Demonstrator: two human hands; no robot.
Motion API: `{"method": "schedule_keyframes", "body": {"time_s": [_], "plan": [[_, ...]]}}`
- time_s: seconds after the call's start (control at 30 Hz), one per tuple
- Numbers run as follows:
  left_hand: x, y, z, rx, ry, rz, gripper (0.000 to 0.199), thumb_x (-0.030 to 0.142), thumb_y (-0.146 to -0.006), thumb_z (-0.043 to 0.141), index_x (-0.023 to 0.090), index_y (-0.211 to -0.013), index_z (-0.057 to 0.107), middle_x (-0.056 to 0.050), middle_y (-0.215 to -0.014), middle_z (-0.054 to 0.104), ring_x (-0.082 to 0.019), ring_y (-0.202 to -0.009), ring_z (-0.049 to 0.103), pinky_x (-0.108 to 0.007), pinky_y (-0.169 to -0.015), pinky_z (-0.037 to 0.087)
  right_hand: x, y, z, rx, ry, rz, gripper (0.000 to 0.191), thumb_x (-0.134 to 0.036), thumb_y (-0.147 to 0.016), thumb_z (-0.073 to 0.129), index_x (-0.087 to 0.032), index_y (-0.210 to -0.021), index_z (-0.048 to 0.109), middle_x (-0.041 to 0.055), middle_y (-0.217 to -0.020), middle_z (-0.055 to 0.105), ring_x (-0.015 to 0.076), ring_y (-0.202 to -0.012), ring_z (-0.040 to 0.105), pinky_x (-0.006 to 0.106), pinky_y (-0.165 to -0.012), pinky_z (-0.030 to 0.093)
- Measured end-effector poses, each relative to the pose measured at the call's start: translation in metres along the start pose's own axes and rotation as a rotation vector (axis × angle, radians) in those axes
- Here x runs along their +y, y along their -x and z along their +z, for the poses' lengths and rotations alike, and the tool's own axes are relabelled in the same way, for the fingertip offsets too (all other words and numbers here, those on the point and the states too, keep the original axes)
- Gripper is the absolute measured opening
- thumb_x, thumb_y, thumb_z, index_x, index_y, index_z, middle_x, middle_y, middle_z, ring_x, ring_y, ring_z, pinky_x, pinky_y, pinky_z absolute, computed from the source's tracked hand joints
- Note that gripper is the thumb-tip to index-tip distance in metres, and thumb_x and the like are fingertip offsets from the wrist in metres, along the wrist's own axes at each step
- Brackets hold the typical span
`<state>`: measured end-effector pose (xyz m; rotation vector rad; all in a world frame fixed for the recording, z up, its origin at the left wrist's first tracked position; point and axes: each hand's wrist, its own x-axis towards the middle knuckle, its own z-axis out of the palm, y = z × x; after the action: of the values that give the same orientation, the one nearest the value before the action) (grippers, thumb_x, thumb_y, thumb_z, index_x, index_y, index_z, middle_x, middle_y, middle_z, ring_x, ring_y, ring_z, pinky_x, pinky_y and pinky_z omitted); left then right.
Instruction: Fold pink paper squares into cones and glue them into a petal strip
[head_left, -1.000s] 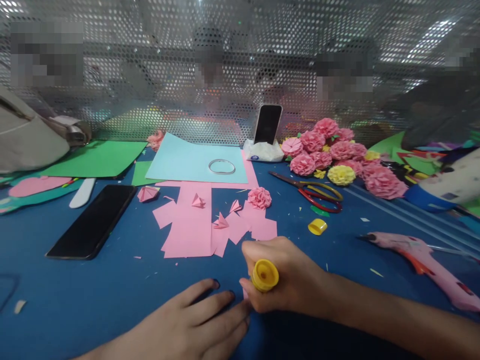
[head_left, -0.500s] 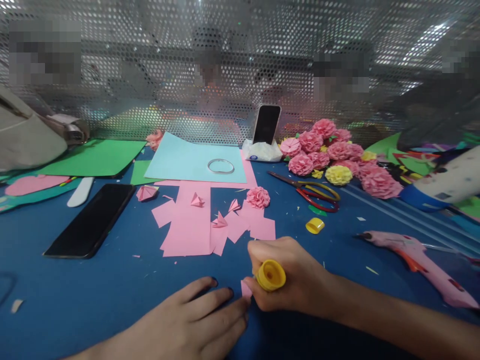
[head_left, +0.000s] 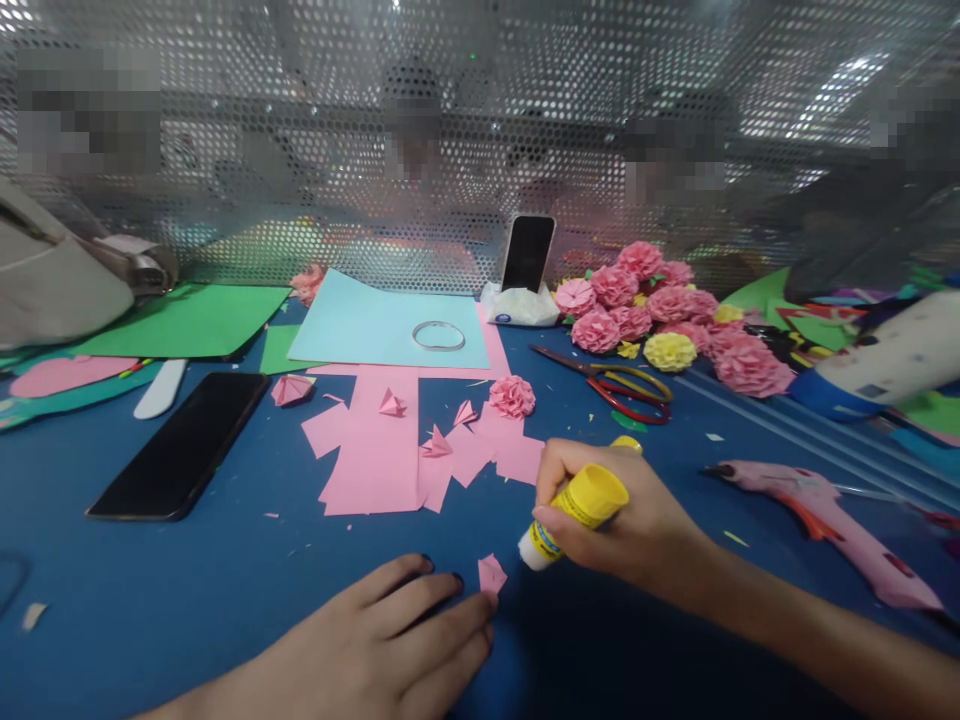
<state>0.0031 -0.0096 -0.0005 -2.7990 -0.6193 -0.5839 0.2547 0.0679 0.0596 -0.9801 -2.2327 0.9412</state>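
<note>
My right hand (head_left: pixel 600 510) is closed round a yellow glue stick (head_left: pixel 576 512), tilted with its white end low over the blue table. Just left of that end lies a small folded piece of pink paper (head_left: pixel 491 574), a fingertip of my left hand (head_left: pixel 405 630) touching its lower edge. The left hand rests flat, fingers stretched out. Behind the hands are pink paper sheets (head_left: pixel 375 450) with small folded pink pieces (head_left: pixel 437 442) on them, and a ruffled pink paper flower (head_left: pixel 512 397). The yellow cap (head_left: pixel 627 443) shows partly behind my right hand.
To the right lie scissors (head_left: pixel 622 385) and a pink glue gun (head_left: pixel 821 520). Pink and yellow paper flowers (head_left: pixel 637 290) are heaped at the back right. A black phone (head_left: pixel 184 445) lies left. Light blue paper (head_left: pixel 360 325) holds a ring-shaped band (head_left: pixel 439 336). A perforated metal panel (head_left: pixel 337 200) stands behind.
My right hand has moved right and slightly up with the glue stick, which now tilts and shows its white end. The small pink paper is uncovered. My left hand has stayed put.
</note>
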Motion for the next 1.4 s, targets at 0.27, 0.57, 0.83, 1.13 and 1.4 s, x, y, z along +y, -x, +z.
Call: {"method": "schedule_keyframes", "body": {"time_s": [0.27,0.57,0.83,1.13,1.4], "plan": [[0.001,0.001,0.002,0.026,-0.012,0.005,0.03,0.033,-0.105,0.047,0.02,-0.125,0.064,0.003,-0.132,0.065,-0.019,-0.111,0.059,-0.034,-0.099,0.044,0.003,-0.009,0.016,-0.103,-0.024,0.036,0.023,-0.03,-0.086,0.066,-0.018,-0.071,0.053,-0.0058,-0.065,0.056,0.0073,-0.056,0.045,0.018,-0.053,0.035],[0.0,0.002,0.003,0.003,-0.029,0.026,0.03,0.029,-0.102,0.052,0.019,-0.129,0.062,0.001,-0.135,0.063,-0.02,-0.113,0.059,-0.035,-0.099,0.045,0.005,-0.017,0.025,-0.157,0.04,-0.011,0.024,-0.027,-0.081,0.071,-0.019,-0.072,0.051,-0.0072,-0.064,0.054,0.0075,-0.056,0.043,0.019,-0.053,0.032],[-0.001,0.003,0.004,0.003,-0.027,0.034,0.031,0.029,-0.102,0.051,0.019,-0.13,0.062,0.002,-0.134,0.063,-0.019,-0.114,0.058,-0.034,-0.101,0.044,0.002,-0.017,0.023,-0.156,0.036,-0.117,0.025,-0.025,-0.082,0.07,-0.018,-0.07,0.049,-0.0066,-0.063,0.053,0.0074,-0.055,0.042,0.02,-0.053,0.03],[-0.001,0.004,0.004,-0.017,-0.019,0.035,0.032,0.031,-0.103,0.052,0.019,-0.131,0.061,0.0,-0.136,0.062,-0.02,-0.115,0.058,-0.034,-0.102,0.045,0.003,-0.017,0.023,-0.129,0.033,-0.187,0.026,-0.028,-0.084,0.068,-0.019,-0.069,0.049,-0.006,-0.063,0.053,0.0082,-0.054,0.042,0.02,-0.053,0.031],[0.0,0.005,0.005,-0.016,-0.011,0.033,0.034,0.036,-0.102,0.053,0.018,-0.129,0.061,-0.003,-0.137,0.06,-0.02,-0.114,0.059,-0.034,-0.104,0.045,0.004,-0.015,0.02,-0.127,0.046,-0.128,0.023,-0.027,-0.084,0.068,-0.019,-0.071,0.05,-0.006,-0.064,0.055,0.0079,-0.055,0.044,0.019,-0.053,0.032]]}}
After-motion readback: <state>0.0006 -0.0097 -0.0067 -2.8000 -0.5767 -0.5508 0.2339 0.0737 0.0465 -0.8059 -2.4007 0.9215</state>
